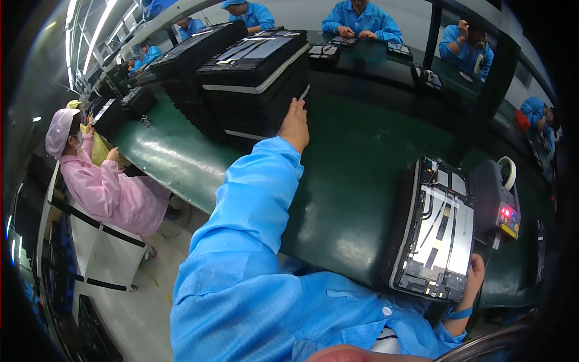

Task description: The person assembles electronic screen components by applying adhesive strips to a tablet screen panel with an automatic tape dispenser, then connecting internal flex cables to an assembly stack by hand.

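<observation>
My left arm reaches forward in a blue sleeve. My left hand (294,125) is open, its fingers stretched out along the right side of a tall stack of black trays (259,111). On top of that stack lies an opened tablet (256,49) with its inside showing. My right hand (473,280), with a blue wrist strap (458,314), lies along the right edge of a second opened tablet (443,235). Its fingers look stretched, though the tablet partly hides them. This tablet, with silvery battery cells exposed, rests on black trays (401,229) near the front edge.
Another tray stack (190,84) stands left of the tall one. A grey tape dispenser (497,199) with a red lit display sits right of the near tablet. Across the green table (344,199), people in blue work by more opened tablets (325,51). A person in pink (111,187) sits at left.
</observation>
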Motion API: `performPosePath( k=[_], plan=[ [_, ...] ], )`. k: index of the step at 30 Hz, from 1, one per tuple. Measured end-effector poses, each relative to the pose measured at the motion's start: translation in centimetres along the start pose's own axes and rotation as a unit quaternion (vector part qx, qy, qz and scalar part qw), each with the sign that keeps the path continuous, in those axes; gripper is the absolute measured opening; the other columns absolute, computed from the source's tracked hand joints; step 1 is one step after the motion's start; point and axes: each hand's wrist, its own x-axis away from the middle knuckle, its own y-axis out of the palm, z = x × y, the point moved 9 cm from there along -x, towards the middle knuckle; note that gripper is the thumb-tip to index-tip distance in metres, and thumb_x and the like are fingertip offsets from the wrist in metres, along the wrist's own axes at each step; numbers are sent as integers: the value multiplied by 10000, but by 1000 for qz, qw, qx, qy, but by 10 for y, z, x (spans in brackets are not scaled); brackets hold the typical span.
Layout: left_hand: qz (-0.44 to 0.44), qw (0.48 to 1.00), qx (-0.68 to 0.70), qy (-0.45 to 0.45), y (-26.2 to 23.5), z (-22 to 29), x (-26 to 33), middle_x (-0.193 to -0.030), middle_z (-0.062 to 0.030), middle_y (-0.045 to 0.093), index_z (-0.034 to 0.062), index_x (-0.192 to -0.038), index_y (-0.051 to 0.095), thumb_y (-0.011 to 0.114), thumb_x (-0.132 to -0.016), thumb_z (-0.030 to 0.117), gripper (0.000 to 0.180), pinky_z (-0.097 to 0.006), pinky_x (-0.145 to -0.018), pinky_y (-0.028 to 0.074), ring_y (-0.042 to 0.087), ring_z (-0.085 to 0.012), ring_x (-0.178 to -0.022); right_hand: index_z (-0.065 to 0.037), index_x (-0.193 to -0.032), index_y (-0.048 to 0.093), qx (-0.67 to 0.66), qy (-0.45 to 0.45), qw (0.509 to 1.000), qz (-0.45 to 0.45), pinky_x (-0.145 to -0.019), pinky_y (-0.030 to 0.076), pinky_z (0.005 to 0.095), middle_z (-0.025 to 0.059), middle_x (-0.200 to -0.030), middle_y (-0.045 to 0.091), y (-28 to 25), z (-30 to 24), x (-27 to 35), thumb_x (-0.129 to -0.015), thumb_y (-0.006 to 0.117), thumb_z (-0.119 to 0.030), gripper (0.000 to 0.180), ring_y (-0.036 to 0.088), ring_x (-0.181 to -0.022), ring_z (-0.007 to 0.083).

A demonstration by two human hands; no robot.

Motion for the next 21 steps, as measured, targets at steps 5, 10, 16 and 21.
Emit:
performPosePath(
  k=[5, 10, 16, 21],
  plan=[
    [22, 1000, 0, 1, 9, -7, 6, -1520, -106, 250, 96, -1397, 414, 493, -926, 204, 490, -595, -1102, 63, 155, -373, -1407, -16, -889, 546, 0, 5, 1000, 0, -691, 405, 189, -5, -819, 560, 3, -1, -1, -903, 562, -79, 66, 507, -755, 58],
    [95, 994, 52, -19, -3, -13, 17, -1432, -58, 409, 72, -1300, 529, 345, -946, 205, 420, -550, -1127, 107, 208, -288, -1400, -12, -876, 542, 29, -17, 999, -6, -693, 401, 194, -5, -806, 545, 16, -22, 4, -904, 539, -69, 64, 500, -758, 62],
    [301, 925, 232, 10, -49, -13, 47, -1256, -98, 531, 67, -1090, 643, 473, -844, 112, 302, -530, -1102, 212, 323, -283, -1341, -10, -905, 557, 52, -90, 992, 77, -746, 399, 210, 10, -856, 547, -10, -35, 16, -903, 547, -53, 43, 499, -816, 85],
    [468, 739, 484, 6, -129, -13, 108, -1044, -125, 610, 43, -988, 652, 557, -734, 9, 273, -434, -924, 437, 559, -325, -1069, -14, -946, 592, -60, -88, 968, 229, -833, 438, 262, 43, -927, 596, -56, -61, 22, -887, 574, -63, 79, 562, -882, 133]
  ],
)
